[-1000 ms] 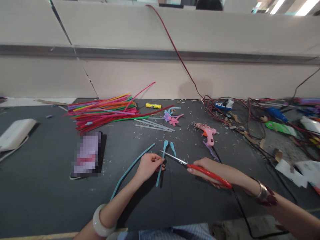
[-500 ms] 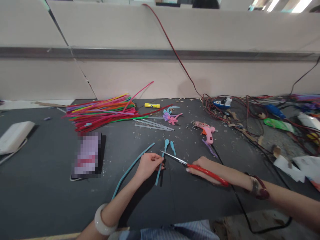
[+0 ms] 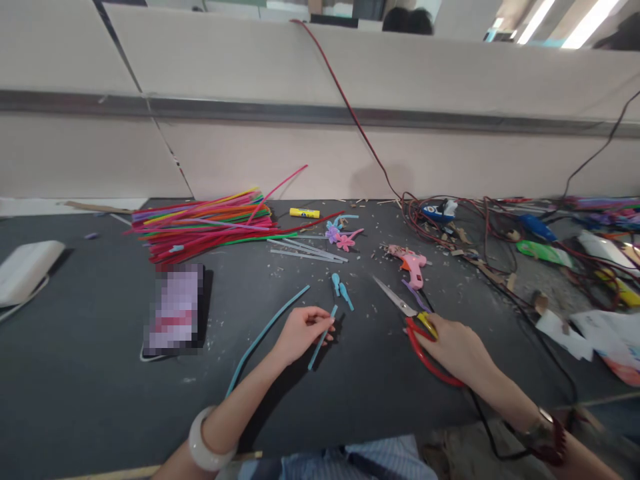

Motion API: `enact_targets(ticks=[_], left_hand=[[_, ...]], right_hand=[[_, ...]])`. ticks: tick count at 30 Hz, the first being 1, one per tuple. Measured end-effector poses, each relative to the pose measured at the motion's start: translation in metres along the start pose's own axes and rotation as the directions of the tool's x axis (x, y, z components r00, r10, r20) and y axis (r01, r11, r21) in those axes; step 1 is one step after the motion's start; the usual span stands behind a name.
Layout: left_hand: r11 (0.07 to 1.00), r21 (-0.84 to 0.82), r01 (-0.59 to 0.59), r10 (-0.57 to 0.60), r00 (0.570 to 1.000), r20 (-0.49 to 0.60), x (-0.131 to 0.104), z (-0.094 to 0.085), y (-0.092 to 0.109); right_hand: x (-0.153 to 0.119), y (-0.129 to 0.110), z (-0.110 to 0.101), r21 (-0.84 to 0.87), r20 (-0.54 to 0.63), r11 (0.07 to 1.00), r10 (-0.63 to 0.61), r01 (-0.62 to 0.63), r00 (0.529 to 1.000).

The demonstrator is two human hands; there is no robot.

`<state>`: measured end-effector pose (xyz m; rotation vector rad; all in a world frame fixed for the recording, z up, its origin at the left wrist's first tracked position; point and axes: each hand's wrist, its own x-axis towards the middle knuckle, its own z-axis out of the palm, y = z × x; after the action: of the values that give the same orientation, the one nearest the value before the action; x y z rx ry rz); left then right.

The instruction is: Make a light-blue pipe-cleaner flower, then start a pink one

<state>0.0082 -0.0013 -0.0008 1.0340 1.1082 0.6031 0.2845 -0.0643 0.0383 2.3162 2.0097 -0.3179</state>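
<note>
Swung out to three o'clock from your left hand (image 3: 303, 331), the scissors (image 3: 404, 307) sit in your right hand's (image 3: 463, 347) curled fingers, two blue pieces (image 3: 345, 295) at one o'clock look cut, closed left fingers pinch the short strip (image 3: 317, 351), and the long strip (image 3: 265, 331) at ten seems uncut.

Left hand (image 3: 306, 333): thumb and fingers pinched, forearm angled in from lower left. Right hand (image 3: 457, 347): palm down, fingers curled, forearm from lower right.
</note>
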Motion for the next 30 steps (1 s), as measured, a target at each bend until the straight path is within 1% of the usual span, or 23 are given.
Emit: enact_targets(ticks=[1,2,3,4,5,6,8,10,11,12,14,15,17,22,26,28,30], left_hand=[[1.0,-0.006,-0.013,0.013,1.0,0.012,0.0,0.001,0.0],[1.0,-0.009,-0.022,0.023,1.0,0.021,-0.001,0.002,0.0],[1.0,-0.01,-0.028,0.029,0.999,0.027,-0.001,0.003,0.0],[1.0,-0.008,-0.03,0.03,0.999,0.033,-0.002,0.004,0.002],[1.0,-0.001,-0.028,0.028,0.999,0.039,-0.002,0.006,0.003],[1.0,0.006,-0.025,0.025,0.999,0.046,-0.002,0.007,0.005],[0.999,0.021,-0.025,0.023,0.997,0.069,-0.002,0.009,0.008],[0.999,0.031,-0.041,0.038,0.995,0.093,0.0,0.009,0.011],[0.998,0.033,-0.053,0.05,0.994,0.102,0.001,0.008,0.011],[0.997,0.033,-0.067,0.063,0.992,0.108,0.003,0.006,0.011],[0.996,0.032,-0.089,0.085,0.99,0.111,0.006,0.0,0.011],[0.995,0.033,-0.093,0.089,0.99,0.112,0.007,-0.003,0.011],[0.995,0.04,-0.091,0.086,0.989,0.117,0.01,-0.01,0.012],[0.994,0.082,-0.077,0.068,0.991,0.114,0.015,-0.02,0.014],[0.999,-0.018,-0.044,0.046,0.989,0.139,0.018,-0.023,0.011],[0.997,-0.07,-0.028,0.039,0.988,0.151,0.019,-0.025,0.008],[0.996,-0.088,-0.025,0.038,0.988,0.149,0.019,-0.026,0.007]], right_hand=[[0.0,0.004,0.004,-0.05,-0.045,0.998,0.028,-0.03,0.999],[0.001,0.006,0.008,-0.081,-0.098,0.997,0.012,-0.02,0.995],[0.002,0.005,0.01,-0.101,-0.155,0.995,-0.037,0.021,0.987],[0.004,0.002,0.012,-0.112,-0.209,0.989,-0.117,0.095,0.971],[0.005,-0.006,0.013,-0.12,-0.26,0.975,-0.213,0.187,0.942],[0.008,-0.016,0.013,-0.123,-0.292,0.948,-0.316,0.292,0.903],[0.015,-0.044,0.013,-0.129,-0.332,0.866,-0.496,0.482,0.802],[0.024,-0.073,0.013,-0.155,-0.321,0.754,-0.65,0.638,0.689],[0.029,-0.085,0.012,-0.178,-0.299,0.702,-0.706,0.69,0.642],[0.034,-0.094,0.012,-0.197,-0.277,0.669,-0.739,0.716,0.614],[0.044,-0.105,0.01,-0.207,-0.26,0.629,-0.774,0.749,0.578],[0.049,-0.107,0.009,-0.198,-0.256,0.617,-0.783,0.762,0.567],[0.056,-0.106,0.007,-0.163,-0.261,0.609,-0.785,0.776,0.562],[0.067,-0.099,0.005,-0.023,-0.268,0.645,-0.74,0.764,0.617],[0.068,-0.101,0.009,0.087,-0.263,0.627,-0.735,0.774,0.625],[0.068,-0.102,0.012,0.119,-0.273,0.627,-0.725,0.77,0.632],[0.067,-0.104,0.015,0.143,-0.281,0.633,-0.711,0.761,0.644]])
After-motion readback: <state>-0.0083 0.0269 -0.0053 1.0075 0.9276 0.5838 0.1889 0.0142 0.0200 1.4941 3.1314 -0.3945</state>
